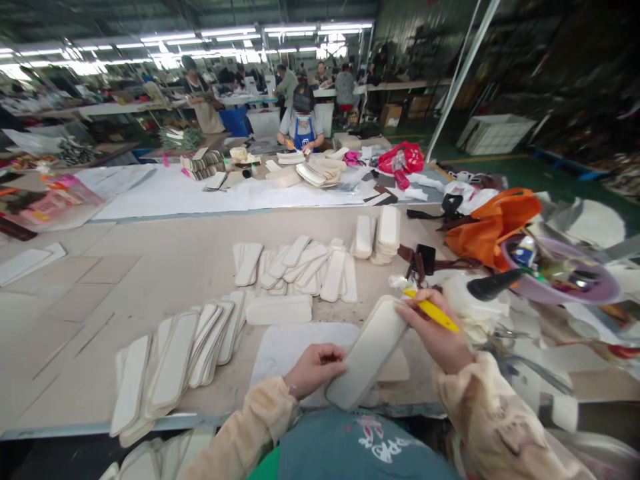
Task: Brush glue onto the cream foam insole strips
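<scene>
Between both hands, the insole pad (369, 353) is clamped: left hand (315, 368) below, right hand (434, 327) above.

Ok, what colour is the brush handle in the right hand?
Yellow. The brush handle in the right hand shows best in the head view.

Factory workshop, long worktables (150, 267), stacked insole pieces (295, 270), strip lights (230, 32), seated workers (301, 123)

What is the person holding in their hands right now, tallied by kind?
Long cream padded insole piece, held between the left hand and the right hand: 1
Yellow-handled brush, gripped in the right hand: 1
Total: 2
</scene>
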The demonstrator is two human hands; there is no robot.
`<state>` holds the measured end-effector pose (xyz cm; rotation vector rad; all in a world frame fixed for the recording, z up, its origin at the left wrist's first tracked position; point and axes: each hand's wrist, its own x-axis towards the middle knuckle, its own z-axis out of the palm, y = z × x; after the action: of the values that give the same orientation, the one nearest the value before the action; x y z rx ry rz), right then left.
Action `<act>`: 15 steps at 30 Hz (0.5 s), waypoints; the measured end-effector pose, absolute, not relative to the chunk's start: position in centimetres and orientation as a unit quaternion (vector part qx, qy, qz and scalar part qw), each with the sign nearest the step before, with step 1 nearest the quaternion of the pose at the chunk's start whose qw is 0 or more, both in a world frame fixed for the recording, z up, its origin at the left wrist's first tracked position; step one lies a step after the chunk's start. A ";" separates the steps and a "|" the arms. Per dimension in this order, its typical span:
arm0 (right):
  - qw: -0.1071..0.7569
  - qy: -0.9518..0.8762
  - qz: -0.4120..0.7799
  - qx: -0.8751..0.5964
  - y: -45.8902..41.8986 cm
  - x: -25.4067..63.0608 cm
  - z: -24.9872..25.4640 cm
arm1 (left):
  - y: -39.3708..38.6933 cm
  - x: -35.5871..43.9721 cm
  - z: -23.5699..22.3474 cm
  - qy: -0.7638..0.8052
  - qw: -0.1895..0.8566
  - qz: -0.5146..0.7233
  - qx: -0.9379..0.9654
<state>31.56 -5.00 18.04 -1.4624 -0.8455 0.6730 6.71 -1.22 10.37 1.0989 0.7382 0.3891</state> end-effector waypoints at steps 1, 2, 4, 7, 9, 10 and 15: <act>0.611 -0.375 0.296 -0.632 -4.7 31.5 17.8 | -1.6 6.8 10.2 0.346 0.778 0.186 0.491; 0.606 -0.386 0.295 -0.630 -4.5 31.3 17.4 | -1.9 6.8 10.1 0.355 0.780 0.195 0.477; 0.595 -0.403 0.286 -0.634 -4.2 31.0 16.7 | -2.4 7.0 10.2 0.379 0.773 0.217 0.459; 0.589 -0.403 0.289 -0.638 -3.8 30.7 15.8 | -2.8 7.0 10.5 0.397 0.769 0.235 0.443; 0.595 -0.398 0.290 -0.635 -3.5 30.5 15.5 | -2.9 6.9 10.5 0.379 0.785 0.232 0.432; 0.597 -0.399 0.288 -0.634 -3.3 30.5 15.4 | -3.0 6.7 10.3 0.362 0.798 0.223 0.427; 0.583 -0.400 0.271 -0.653 -2.6 30.7 15.4 | -3.8 6.1 9.1 0.319 0.845 0.148 0.402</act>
<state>30.69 -2.56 15.39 -1.5250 -0.9336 0.6329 6.06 -3.77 9.07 0.8483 0.6734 0.3119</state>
